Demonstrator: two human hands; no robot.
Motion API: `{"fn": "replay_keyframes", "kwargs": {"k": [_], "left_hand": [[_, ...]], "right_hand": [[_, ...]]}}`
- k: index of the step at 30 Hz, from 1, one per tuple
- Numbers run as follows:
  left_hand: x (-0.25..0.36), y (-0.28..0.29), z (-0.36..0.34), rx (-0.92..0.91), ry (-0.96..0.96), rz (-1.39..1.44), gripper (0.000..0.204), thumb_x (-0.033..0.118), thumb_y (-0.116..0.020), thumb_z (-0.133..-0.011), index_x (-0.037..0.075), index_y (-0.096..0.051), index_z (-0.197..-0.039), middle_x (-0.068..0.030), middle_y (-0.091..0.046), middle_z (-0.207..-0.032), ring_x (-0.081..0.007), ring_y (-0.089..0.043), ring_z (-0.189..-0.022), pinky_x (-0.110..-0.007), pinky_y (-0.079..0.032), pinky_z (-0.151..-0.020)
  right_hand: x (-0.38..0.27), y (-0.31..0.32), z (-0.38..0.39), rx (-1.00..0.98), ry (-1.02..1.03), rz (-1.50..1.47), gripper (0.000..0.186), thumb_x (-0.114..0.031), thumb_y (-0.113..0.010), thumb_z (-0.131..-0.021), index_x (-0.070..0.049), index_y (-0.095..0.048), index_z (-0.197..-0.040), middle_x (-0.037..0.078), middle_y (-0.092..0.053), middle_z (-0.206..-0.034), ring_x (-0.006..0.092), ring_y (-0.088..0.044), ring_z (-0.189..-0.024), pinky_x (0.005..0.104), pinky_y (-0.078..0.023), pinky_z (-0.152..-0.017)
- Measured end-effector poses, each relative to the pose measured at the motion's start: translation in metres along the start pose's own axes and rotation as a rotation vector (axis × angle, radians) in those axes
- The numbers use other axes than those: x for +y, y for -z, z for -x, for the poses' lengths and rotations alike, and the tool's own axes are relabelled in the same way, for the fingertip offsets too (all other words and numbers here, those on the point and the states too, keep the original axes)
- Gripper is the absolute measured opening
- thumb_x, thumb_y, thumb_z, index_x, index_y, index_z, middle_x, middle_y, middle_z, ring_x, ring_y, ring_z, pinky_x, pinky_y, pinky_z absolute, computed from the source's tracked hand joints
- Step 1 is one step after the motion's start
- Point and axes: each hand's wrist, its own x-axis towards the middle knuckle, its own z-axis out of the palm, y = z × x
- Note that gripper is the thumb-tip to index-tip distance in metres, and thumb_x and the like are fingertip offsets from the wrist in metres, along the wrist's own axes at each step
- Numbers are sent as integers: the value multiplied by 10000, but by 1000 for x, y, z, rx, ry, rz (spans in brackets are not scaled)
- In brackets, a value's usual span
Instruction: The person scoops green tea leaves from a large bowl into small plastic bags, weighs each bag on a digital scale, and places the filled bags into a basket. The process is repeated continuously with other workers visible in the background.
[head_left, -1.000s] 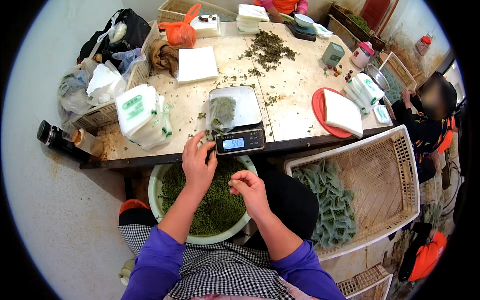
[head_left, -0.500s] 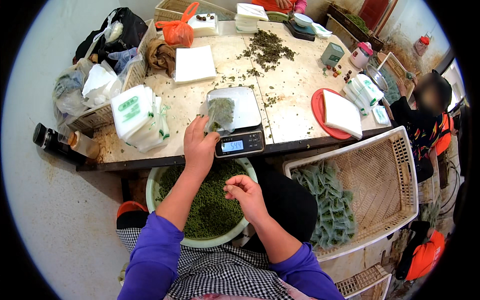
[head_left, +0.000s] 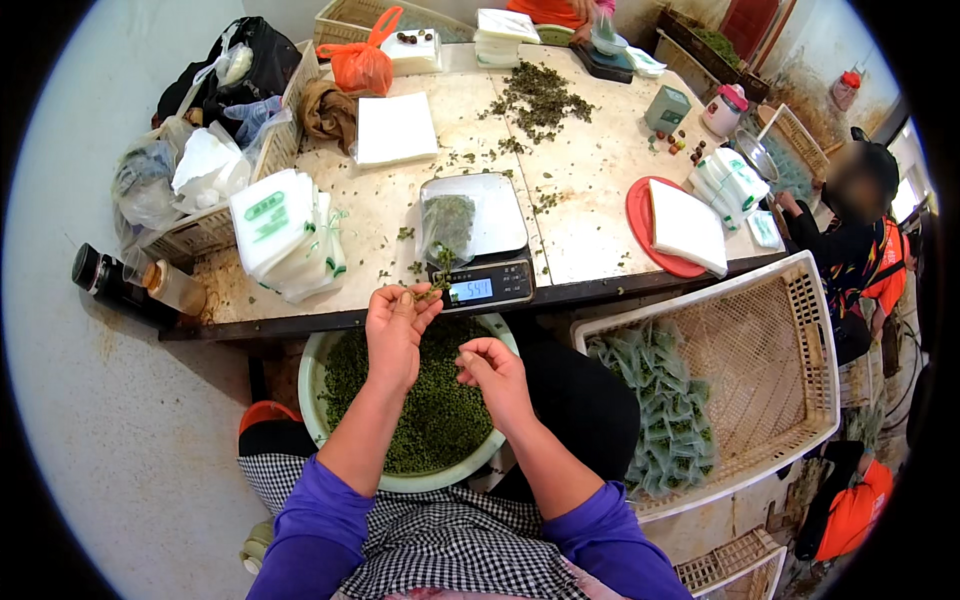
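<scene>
Two bare hands are working above one pale basin [head_left: 309, 385], which is holding a mass of small green buds [head_left: 435, 430] too numerous for counting. The left hand [head_left: 394, 340] is gripping a small clump of green sprigs [head_left: 430, 291] between thumb and fingers, just beside the left end of the scale's front panel; whether the clump is touching the panel cannot be told. The right hand [head_left: 495, 378] is hanging to its right with fingers curled in; whether anything is sitting between its fingertips cannot be told. One clear bag [head_left: 450, 226], partly filled with green matter, is lying on the left half of the plate of one digital scale [head_left: 502, 232]. A second scale [head_left: 602, 68] is standing at the far end of the table [head_left: 580, 240]. One stack of printed bags [head_left: 275, 235] and one square white stack [head_left: 395, 130] are occupying the left side; one red tray [head_left: 636, 222] is carrying another white stack [head_left: 687, 225]. The near scale is sitting close to the front edge, with crumb-strewn tabletop running to either side. One crate [head_left: 770, 380] is standing at the right, filled packets [head_left: 655, 420] crowding its left part and bare mesh showing across its right.
</scene>
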Motion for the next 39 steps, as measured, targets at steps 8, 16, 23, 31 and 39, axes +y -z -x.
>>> {"fn": "replay_keyframes", "kwargs": {"k": [8, 16, 23, 31, 39], "left_hand": [[6, 6, 33, -38, 76, 65, 58, 99, -439, -1032, 66, -441, -1081, -141, -637, -1048, -267, -669, -933, -403, -582, -850], [-3, 38, 61, -7, 238, -167, 67, 120, -476, -1024, 87, -450, -1076, -92, -632, -973, -202, -663, -821, -330, -577, -735], [-14, 76, 69, -150, -54, -941, 148, 75, -629, -911, 31, -625, -1053, -55, -579, -1177, -156, -590, -944, -286, -479, -835], [-12, 76, 83, -140, 98, -668, 124, 54, -604, -929, 3, -625, -1041, -63, -577, -1173, -115, -576, -901, -284, -491, -802], [4, 67, 73, -81, -246, -959, 120, 43, -649, -869, 18, -652, -986, -105, -581, -1194, -231, -585, -1022, -360, -474, -890]], "right_hand": [[1, -14, -7, 95, 164, -66, 233, -117, -632, -948, -11, -600, -1154, 17, -627, -937, 90, -593, -777, 245, -510, -739], [25, -8, -16, 69, 110, -41, 217, -195, -589, -984, -35, -628, -1126, 21, -656, -974, 79, -590, -791, 237, -473, -705], [15, -4, -33, 330, 672, 815, 185, -119, -720, -814, -64, -653, -977, 76, -620, -907, 245, -609, -802, 395, -425, -774], [13, -22, -66, 466, 892, 1113, 183, -133, -774, -764, -108, -644, -890, 31, -604, -846, 240, -588, -826, 387, -382, -762], [15, -34, -42, 229, 863, 1020, 118, -145, -741, -793, -97, -634, -800, 17, -613, -823, 227, -585, -814, 386, -365, -799]]}}
